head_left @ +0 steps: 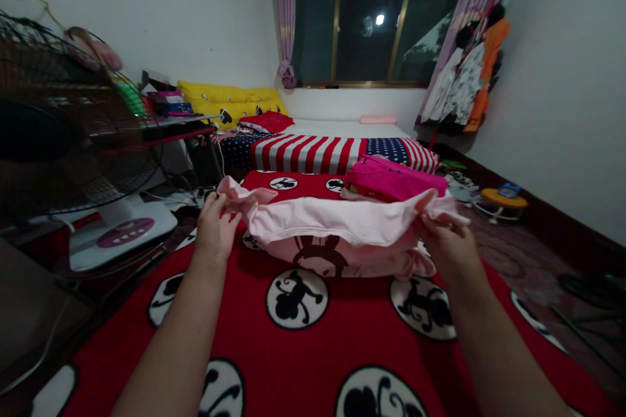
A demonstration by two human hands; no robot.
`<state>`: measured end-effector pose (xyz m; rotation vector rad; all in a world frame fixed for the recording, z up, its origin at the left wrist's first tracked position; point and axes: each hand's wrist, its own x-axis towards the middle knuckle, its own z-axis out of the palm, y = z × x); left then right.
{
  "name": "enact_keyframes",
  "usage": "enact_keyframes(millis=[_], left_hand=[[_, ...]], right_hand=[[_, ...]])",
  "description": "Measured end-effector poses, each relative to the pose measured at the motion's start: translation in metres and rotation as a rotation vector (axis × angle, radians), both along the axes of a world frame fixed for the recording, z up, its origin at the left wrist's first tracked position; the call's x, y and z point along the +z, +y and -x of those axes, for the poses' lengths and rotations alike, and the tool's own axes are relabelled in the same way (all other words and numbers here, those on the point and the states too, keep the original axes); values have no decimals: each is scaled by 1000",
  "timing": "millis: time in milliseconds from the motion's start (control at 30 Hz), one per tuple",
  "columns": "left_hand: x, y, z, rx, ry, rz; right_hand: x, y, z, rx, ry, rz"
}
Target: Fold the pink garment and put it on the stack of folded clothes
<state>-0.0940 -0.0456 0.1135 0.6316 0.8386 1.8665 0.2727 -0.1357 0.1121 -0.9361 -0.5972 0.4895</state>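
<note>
A person's 2 bare forearms reach over a red blanket point(313, 352) printed with black-and-white cartoon circles. The left hand point(215, 229) and right hand point(447, 249) each pinch an end of a pale pink garment point(337, 225), stretched between them just above the blanket. Just behind it lies a folded magenta garment point(394, 179). Farther back: a stars-and-stripes bedspread point(317, 151), yellow pillows point(229, 99), a dark window point(374, 26).

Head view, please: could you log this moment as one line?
left hand: grips pink garment | right hand: grips its other end | garment: spread above red blanket | magenta folded pile: behind
</note>
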Motion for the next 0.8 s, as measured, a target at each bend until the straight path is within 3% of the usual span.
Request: enact_keyframes(millis=[133,233,367,500,667,800], left_hand=[[-17,2,-11,12,267,140],[-22,-1,-19,-92,419,127],[-31,-1,-30,-254,635,12],[-51,5,-42,-181,1054,-115],[-82,9,-43,-111,1536,-114],[-90,11,-34,-114,1733,-42]], right_hand=[[-24,8,-5,79,-122,272],[-37,10,-5,179,-326,382],[-51,14,1,227,-682,401],[-59,15,16,174,-1010,382],[-76,18,35,264,-1150,314],[-90,20,36,247,-1212,397]])
